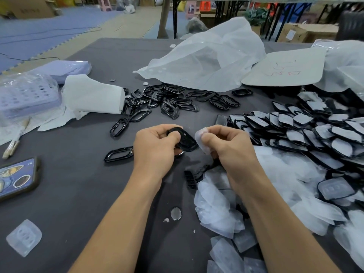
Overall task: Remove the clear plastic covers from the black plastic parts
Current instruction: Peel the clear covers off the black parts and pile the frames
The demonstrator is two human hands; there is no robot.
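While my left hand (pixel 155 146) is curled around the black part (pixel 186 141), thumb on top and fingers wrapped underneath, my right hand (pixel 228 146) is pinching the clear cover (pixel 201 139) between thumb and forefinger. The cover sits just beside the part's right end. Honestly can't tell if a corner of it is touching the part or fully off. All this is above the middle of the table (pixel 78 194).

My own fingers hide the underside of the part. Something shiny pokes out below my left hand, no idea what. A ribbed black piece (pixel 190 179) lies half buried by my right wrist.

The right side is packed. The pile of covered parts (pixel 315 131) runs out to the right edge, and the heap of peeled covers (pixel 216 209) spreads under my right forearm down to the near edge. Stripped black frames (pixel 173 99) are scattered toward the far side, in front of a big plastic bag (pixel 206 60).

Open room is on the left: bare dark cloth between my left forearm and the phone (pixel 17 176) at the left edge. One lone cover (pixel 24 237) sits near the near-left corner. A small round disc (pixel 175 213) lies between my forearms.
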